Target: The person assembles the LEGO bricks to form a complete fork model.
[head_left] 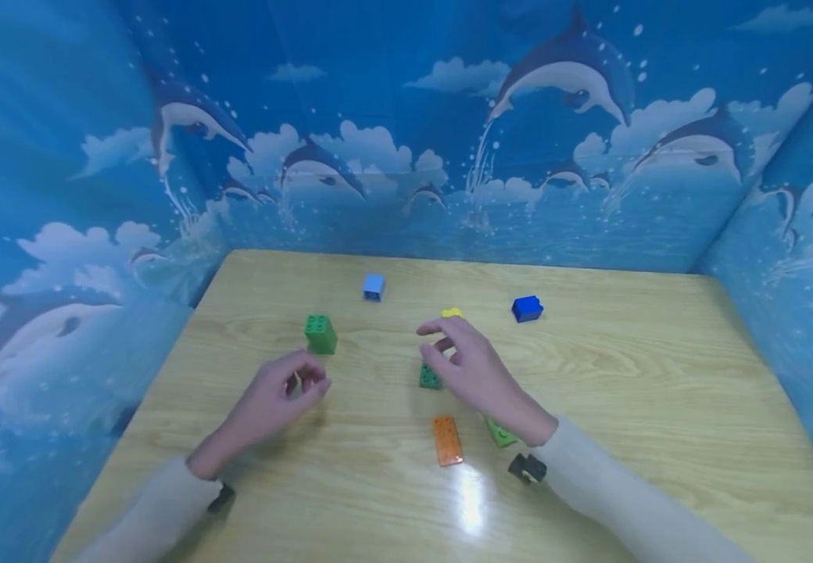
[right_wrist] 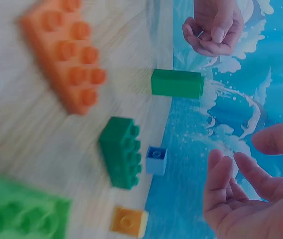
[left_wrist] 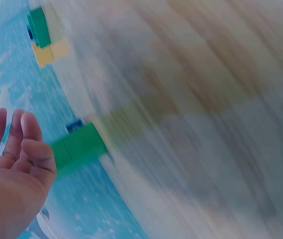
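Note:
My left hand (head_left: 276,395) hovers over the table with its fingers loosely bent and nothing in them. Just beyond its fingertips stands a tall green block stack (head_left: 322,336), whose two-layer side shows in the left wrist view. My right hand (head_left: 473,371) hangs in the air, fingers relaxed and holding nothing. Below its fingers lies a dark green brick (head_left: 431,378), partly covered by the hand. A yellow brick (head_left: 452,312) peeks out behind that hand. Nearer to me are an orange brick (right_wrist: 69,55), thin and eight-studded, and a light green brick (right_wrist: 22,214), partly hidden by the right wrist in the head view.
Toward the far edge of the wooden table (head_left: 617,375) sit a light blue brick (head_left: 374,288), studs not on top, and a dark blue brick (head_left: 527,309) on its side. Dolphin-printed curtains (head_left: 378,188) stand behind and along both sides.

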Tool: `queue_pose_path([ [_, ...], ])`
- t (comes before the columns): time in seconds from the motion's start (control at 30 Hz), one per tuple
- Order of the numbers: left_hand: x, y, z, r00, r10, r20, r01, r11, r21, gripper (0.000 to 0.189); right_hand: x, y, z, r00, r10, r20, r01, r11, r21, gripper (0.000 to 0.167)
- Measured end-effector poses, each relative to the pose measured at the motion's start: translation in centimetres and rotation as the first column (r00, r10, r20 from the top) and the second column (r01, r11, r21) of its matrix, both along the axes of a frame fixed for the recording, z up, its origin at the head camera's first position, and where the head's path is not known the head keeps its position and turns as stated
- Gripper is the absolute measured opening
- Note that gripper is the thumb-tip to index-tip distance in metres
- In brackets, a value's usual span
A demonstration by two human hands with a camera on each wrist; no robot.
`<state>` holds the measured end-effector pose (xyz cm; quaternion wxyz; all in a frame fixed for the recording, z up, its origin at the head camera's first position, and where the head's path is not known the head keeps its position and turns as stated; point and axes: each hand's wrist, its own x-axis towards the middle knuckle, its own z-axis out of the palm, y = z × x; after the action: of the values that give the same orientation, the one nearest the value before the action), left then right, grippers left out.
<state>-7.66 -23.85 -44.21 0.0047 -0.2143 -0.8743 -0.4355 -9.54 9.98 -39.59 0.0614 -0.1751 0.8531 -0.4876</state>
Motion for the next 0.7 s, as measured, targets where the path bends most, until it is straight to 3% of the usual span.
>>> queue_pose_path([
  [0.23,0.7,2.9,-0.3,0.987,-0.144,0.069,0.145,0.989,-0.011,0.016,1.4,4.1,-1.2,0.997,-0.067,0.029,0.068,0.998,-0.011,0.029],
  [0.5,1.3,5.8,-1.1,0.970,-0.225,0.092,0.229,0.973,-0.037,0.034,2.9,7.6,-1.8,0.990,-0.131,0.051,0.127,0.988,0.086,0.030],
  [0.7,1.1,8.0,-1.4,0.930,-0.322,0.179,0.342,0.934,-0.098,0.046,4.1,9.0,-2.2,0.990,-0.066,0.121,0.044,0.983,0.180,0.053],
])
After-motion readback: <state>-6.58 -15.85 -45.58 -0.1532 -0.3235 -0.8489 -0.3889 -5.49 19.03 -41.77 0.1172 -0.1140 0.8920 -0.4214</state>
